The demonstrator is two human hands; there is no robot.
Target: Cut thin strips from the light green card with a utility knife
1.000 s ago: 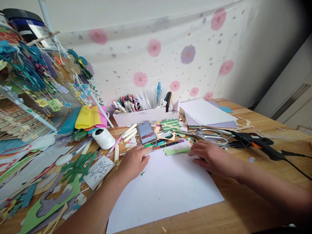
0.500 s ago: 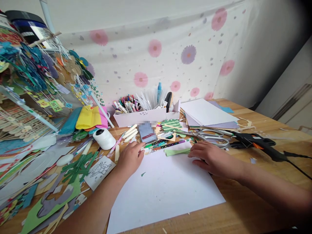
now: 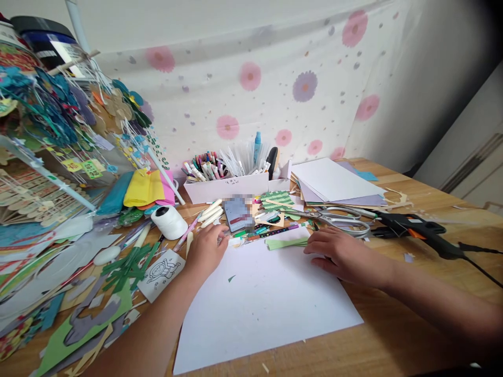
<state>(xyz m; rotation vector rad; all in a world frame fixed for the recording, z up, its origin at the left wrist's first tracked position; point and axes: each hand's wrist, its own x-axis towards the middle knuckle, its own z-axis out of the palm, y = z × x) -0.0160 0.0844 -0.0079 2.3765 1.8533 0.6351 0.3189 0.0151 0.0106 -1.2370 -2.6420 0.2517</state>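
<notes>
My left hand is at the upper left of a large white sheet of paper, close to the pens. Its thumb and forefinger come together; whatever is between them is too small to make out. My right hand rests on the sheet's upper right, fingers loosely stretched and thumb apart. Its fingertips touch the right end of some light green paper strips. A dark pencil with coloured dots lies just beyond the strips. Between the hands, a small green scrap lies on the sheet.
Scissors and a black glue gun lie right. Behind are a white pen box, a phone and stacked paper. A thread cone, a drawing card and green strips crowd the left.
My left hand has drawn slightly left and its fingers have curled in toward the thumb. My right hand stays beside the light green strips. The view has shifted slightly.
</notes>
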